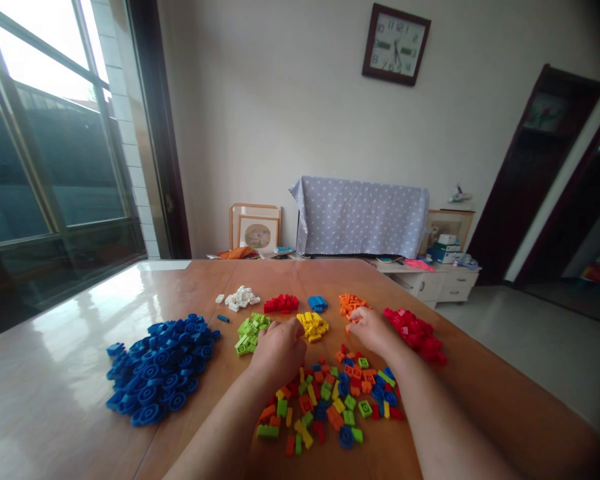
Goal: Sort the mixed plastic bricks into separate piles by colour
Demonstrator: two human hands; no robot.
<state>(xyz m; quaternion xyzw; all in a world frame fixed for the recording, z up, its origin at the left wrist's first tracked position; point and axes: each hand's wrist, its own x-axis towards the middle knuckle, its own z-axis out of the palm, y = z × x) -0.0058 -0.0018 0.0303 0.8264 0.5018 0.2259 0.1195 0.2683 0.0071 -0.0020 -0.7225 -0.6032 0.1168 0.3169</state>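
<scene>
My left hand is closed, its fingers curled between the lime-green brick pile and the yellow brick pile; whatever it may hold is hidden. At the near edge of the orange brick pile, my right hand pinches a small orange brick at its fingertips. Mixed loose toy bricks in several colours lie scattered between my forearms. A red brick pile and a small blue brick stack sit farther back.
A large heap of round blue pieces covers part of the brown table on the left. White bricks and a single blue stick-like piece lie at the back left. Right of my right hand is a heap of red pieces.
</scene>
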